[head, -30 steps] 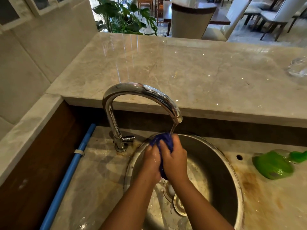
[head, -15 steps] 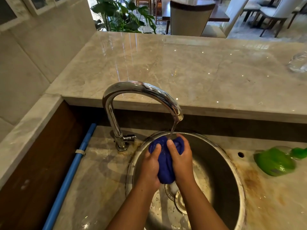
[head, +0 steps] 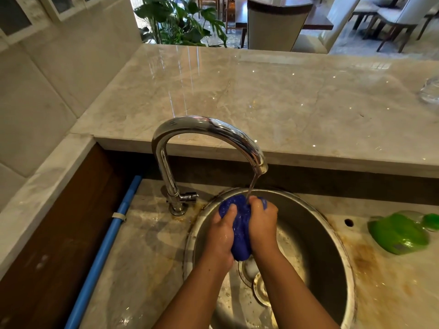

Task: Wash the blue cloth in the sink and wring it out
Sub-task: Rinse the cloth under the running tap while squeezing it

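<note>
The broad marble table (head: 285,96) runs along the back, and just below it sits the round steel sink (head: 318,245), its surround stained brown. The curved chrome tap (head: 209,129) arches over the bowl, with a thin stream of water (head: 253,186) falling from its spout. A green bottle (head: 399,233) lies right of the sink. Under the stream, above the bowl, the left hand (head: 219,238) and right hand (head: 263,224) each keep a tight grip round the blue cloth (head: 240,231), bunched between them.

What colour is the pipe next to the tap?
Light blue. The pipe shows clearly in the head view, left of the tap.
</note>
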Action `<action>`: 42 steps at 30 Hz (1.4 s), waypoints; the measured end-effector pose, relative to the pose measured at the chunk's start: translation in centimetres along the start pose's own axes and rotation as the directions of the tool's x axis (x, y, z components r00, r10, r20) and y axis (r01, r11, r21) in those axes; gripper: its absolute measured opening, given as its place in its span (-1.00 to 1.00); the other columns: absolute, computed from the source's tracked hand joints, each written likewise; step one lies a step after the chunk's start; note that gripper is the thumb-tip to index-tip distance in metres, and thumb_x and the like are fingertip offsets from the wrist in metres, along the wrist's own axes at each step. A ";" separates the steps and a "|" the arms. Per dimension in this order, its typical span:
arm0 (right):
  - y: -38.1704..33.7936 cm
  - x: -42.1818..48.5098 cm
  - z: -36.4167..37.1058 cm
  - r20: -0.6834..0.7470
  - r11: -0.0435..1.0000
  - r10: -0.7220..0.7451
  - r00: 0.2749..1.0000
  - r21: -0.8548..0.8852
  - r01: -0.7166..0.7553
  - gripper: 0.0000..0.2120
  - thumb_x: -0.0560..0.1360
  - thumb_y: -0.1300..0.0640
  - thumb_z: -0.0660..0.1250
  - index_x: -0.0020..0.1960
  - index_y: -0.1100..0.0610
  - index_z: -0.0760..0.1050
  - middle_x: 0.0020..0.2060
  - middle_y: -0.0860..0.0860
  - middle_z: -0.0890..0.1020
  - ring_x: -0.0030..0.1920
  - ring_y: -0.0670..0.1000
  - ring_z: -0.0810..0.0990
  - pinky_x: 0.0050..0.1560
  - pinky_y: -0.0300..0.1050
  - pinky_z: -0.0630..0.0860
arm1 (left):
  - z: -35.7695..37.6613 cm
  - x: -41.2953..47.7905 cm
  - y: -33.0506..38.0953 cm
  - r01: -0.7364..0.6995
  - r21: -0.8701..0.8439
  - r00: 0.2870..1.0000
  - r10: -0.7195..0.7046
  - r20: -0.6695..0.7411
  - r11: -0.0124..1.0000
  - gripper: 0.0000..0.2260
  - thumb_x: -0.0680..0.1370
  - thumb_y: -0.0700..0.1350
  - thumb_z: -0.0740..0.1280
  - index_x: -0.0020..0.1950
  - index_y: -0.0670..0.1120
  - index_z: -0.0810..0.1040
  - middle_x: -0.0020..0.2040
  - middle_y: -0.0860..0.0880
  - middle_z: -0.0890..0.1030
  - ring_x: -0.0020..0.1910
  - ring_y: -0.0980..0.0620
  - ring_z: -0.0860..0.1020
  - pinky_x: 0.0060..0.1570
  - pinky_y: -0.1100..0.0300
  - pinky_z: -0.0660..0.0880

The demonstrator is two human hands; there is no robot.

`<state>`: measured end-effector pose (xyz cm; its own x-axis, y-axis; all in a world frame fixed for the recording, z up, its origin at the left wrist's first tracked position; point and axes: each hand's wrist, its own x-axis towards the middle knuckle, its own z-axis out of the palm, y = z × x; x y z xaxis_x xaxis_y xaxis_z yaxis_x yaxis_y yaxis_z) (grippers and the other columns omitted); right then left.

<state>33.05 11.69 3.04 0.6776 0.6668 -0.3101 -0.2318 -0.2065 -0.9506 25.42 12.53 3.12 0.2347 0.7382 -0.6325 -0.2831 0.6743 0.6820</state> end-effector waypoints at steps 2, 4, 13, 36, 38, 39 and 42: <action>0.0 0.2 -0.1 -0.012 0.999 0.054 0.998 0.007 -0.054 -0.67 0.58 0.21 0.22 -0.37 0.11 0.42 -0.53 0.00 0.43 -0.45 0.00 0.41 -0.34 -0.07 0.36 | 0.1 0.0 0.1 -0.001 0.006 1.000 0.001 0.009 1.000 -0.68 0.62 -0.05 0.28 0.36 -0.08 0.47 0.16 -0.17 0.65 0.07 -0.15 0.67 -0.16 0.04 0.63; 0.0 0.3 -0.1 -0.014 0.995 0.103 0.995 0.013 -0.102 -0.69 0.61 0.15 0.22 -0.31 0.12 0.43 -0.49 0.01 0.45 -0.42 0.02 0.44 -0.34 -0.08 0.39 | 0.3 -0.2 0.4 -0.002 0.002 1.000 0.002 0.016 1.000 -0.71 0.62 -0.06 0.29 0.34 -0.08 0.47 0.14 -0.18 0.66 0.05 -0.15 0.67 -0.11 0.00 0.64; 0.0 -0.8 -2.0 0.390 0.699 0.609 0.690 0.147 -0.700 -0.56 0.51 -0.18 0.34 0.17 0.14 0.61 0.00 0.17 0.73 -0.10 0.17 0.73 -0.17 0.02 0.65 | 0.8 0.5 3.7 -0.125 0.236 0.992 0.120 0.036 0.964 -0.91 0.63 -0.05 0.28 0.01 -0.03 0.55 0.07 -0.26 0.65 0.08 -0.27 0.61 0.18 -0.25 0.54; -1.3 2.2 0.2 0.086 0.917 -0.191 0.978 -0.340 0.209 -0.79 0.65 -0.02 0.17 -0.05 0.05 0.50 -0.22 0.01 0.62 -0.20 0.00 0.62 -0.24 -0.18 0.50 | 2.3 1.2 2.0 -0.024 0.013 0.997 0.023 0.080 1.000 -0.65 0.53 0.08 0.38 0.22 -0.09 0.56 0.08 -0.16 0.70 0.05 -0.15 0.68 0.02 -0.08 0.62; -0.6 3.5 -0.4 0.085 0.945 -0.099 0.991 -0.304 0.121 -0.84 0.66 0.03 0.18 0.05 0.06 0.50 -0.12 0.04 0.64 -0.11 0.02 0.63 -0.19 -0.15 0.51 | 2.1 1.0 1.6 -0.050 0.006 0.987 0.049 0.155 0.999 -0.66 0.52 -0.06 0.41 0.26 -0.12 0.53 0.11 -0.18 0.68 0.07 -0.15 0.68 0.05 -0.08 0.62; -0.5 3.7 -0.7 0.063 0.954 -0.079 0.995 -0.284 0.094 -0.87 0.66 0.04 0.18 0.06 0.04 0.48 -0.09 0.05 0.63 -0.11 0.00 0.62 -0.18 -0.16 0.50 | 2.1 0.9 1.6 -0.064 0.016 0.983 0.060 0.173 0.998 -0.68 0.53 -0.13 0.41 0.27 -0.12 0.52 0.11 -0.18 0.68 0.06 -0.13 0.68 0.03 -0.06 0.63; -1.4 2.3 -1.7 -0.019 0.979 -0.133 0.991 -0.158 0.128 -0.88 0.66 0.07 0.17 -0.01 0.02 0.45 -0.17 0.01 0.58 -0.23 -0.08 0.57 -0.26 -0.21 0.48 | 2.0 2.3 2.1 -0.092 0.024 0.994 0.090 0.064 0.995 -0.71 0.55 -0.14 0.40 0.25 -0.07 0.51 0.09 -0.13 0.67 0.03 -0.14 0.67 -0.05 -0.08 0.64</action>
<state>36.10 12.27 3.60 0.7155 0.6747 -0.1811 -0.0295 -0.2299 -0.9728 27.20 15.70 3.82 0.2668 0.7958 -0.5436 -0.2811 0.6038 0.7459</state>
